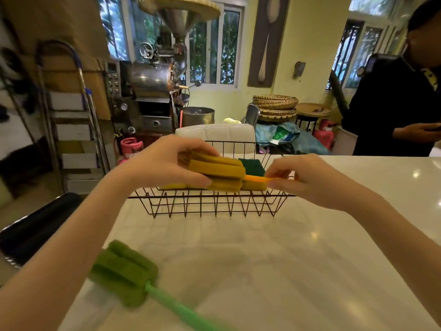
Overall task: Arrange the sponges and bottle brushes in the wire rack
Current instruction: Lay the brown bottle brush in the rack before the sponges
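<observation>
A dark wire rack (214, 206) stands on the white counter in front of me. Over it my left hand (164, 161) grips the yellow-orange foam head of a bottle brush (217, 172). My right hand (307, 177) pinches that brush's orange handle (259, 179) at the rack's right side. Inside the rack lie a dark green scouring pad (251, 165) at the back and yellow sponges (254, 185) below the brush. A green bottle brush (128, 273) with a light green handle lies on the counter at the near left, untouched.
The white marble counter (262, 259) stretches around the rack. A person in dark clothes (396, 108) stands beyond its far right corner. A black roll (35, 230) lies off the counter's left edge. A white chair back (219, 134) rises behind the rack.
</observation>
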